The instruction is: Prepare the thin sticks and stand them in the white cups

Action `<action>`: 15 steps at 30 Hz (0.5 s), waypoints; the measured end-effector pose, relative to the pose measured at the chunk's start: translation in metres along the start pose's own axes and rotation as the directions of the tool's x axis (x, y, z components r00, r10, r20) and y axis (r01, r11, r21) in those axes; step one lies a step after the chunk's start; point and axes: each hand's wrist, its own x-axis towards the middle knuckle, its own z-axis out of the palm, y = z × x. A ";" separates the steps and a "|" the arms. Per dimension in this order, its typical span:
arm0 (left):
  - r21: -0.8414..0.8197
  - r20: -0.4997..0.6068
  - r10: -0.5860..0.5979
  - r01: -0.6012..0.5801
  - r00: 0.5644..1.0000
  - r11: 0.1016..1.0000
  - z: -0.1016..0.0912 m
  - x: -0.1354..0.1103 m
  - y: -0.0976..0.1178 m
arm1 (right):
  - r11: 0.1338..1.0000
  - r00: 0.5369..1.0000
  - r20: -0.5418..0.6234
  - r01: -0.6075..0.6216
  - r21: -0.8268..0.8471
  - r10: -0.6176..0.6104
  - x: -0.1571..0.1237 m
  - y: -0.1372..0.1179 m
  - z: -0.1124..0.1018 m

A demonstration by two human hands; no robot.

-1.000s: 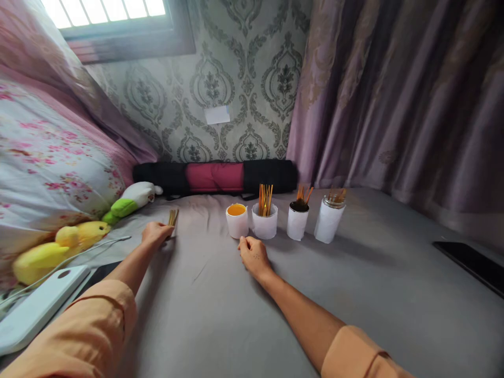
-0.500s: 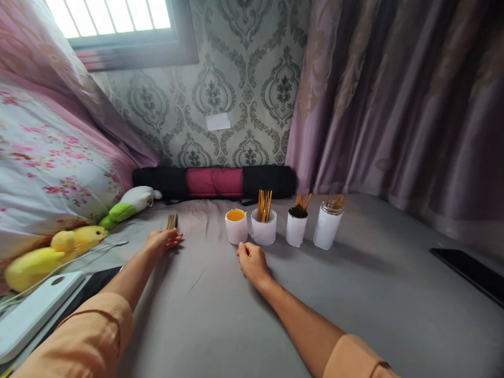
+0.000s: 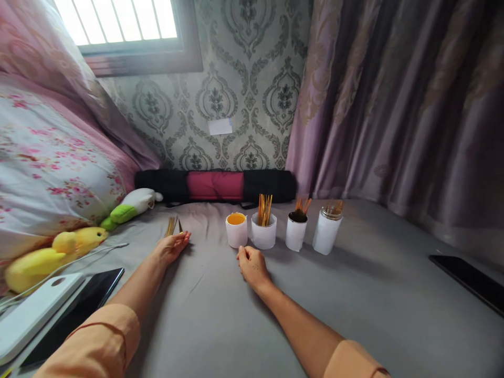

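Pinched in the fingers of my left hand (image 3: 173, 249) is a thin, dark, pointed stick (image 3: 180, 226). Just behind that hand, a small bundle of thin brown sticks (image 3: 170, 226) lies on the grey sheet. My right hand (image 3: 254, 266) rests on the sheet with its fingers curled closed, and nothing shows in them. It sits right in front of a white-wrapped cup with an orange inside (image 3: 237, 232); whether they touch I cannot tell. To the right stand a wider white cup (image 3: 263, 236) with golden sticks, a dark-rimmed white cup (image 3: 296, 235) and a paper-wrapped glass jar (image 3: 326, 233), each with sticks.
A black and maroon roll (image 3: 215, 185) lies along the wall. At left are a yellow plush toy (image 3: 79, 239), a green-and-white plush (image 3: 132, 205), a white device (image 3: 37, 315) with a cable and a black tablet (image 3: 79, 315). A dark phone-like slab (image 3: 468, 281) lies far right.
My left hand has moved a little to the right, away from the bundle, with one stick standing apart in its fingers. The right hand keeps its place; the view has tilted slightly.
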 end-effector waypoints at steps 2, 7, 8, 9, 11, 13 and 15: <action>-0.017 0.012 0.006 -0.006 1.000 1.000 0.001 -0.005 -0.002 | 1.000 1.000 0.002 -0.001 -0.002 0.001 0.000 0.000 0.000; -0.050 0.045 0.029 -0.027 0.999 0.998 0.004 -0.016 -0.010 | 1.000 1.000 0.007 -0.016 -0.008 0.016 0.000 -0.003 -0.002; -0.057 0.052 0.034 -0.031 0.998 0.998 0.005 -0.018 -0.012 | 1.000 1.000 0.007 -0.017 -0.007 0.017 -0.001 -0.004 -0.002; -0.063 0.061 0.037 -0.033 0.997 0.997 0.006 -0.019 -0.014 | 1.000 1.000 0.007 -0.017 -0.006 0.017 -0.001 -0.003 -0.002; -0.072 0.080 0.042 -0.036 0.996 0.997 0.007 -0.022 -0.018 | 1.000 1.000 0.009 -0.015 0.000 0.015 -0.001 -0.003 -0.002; -0.080 0.099 0.045 -0.037 0.994 0.996 0.008 -0.025 -0.022 | 1.000 1.000 0.011 -0.015 0.005 0.015 -0.001 -0.002 -0.001; -0.090 0.117 0.053 -0.043 0.992 0.995 0.010 -0.027 -0.026 | 1.000 1.000 0.015 -0.017 0.009 0.017 -0.001 -0.002 -0.001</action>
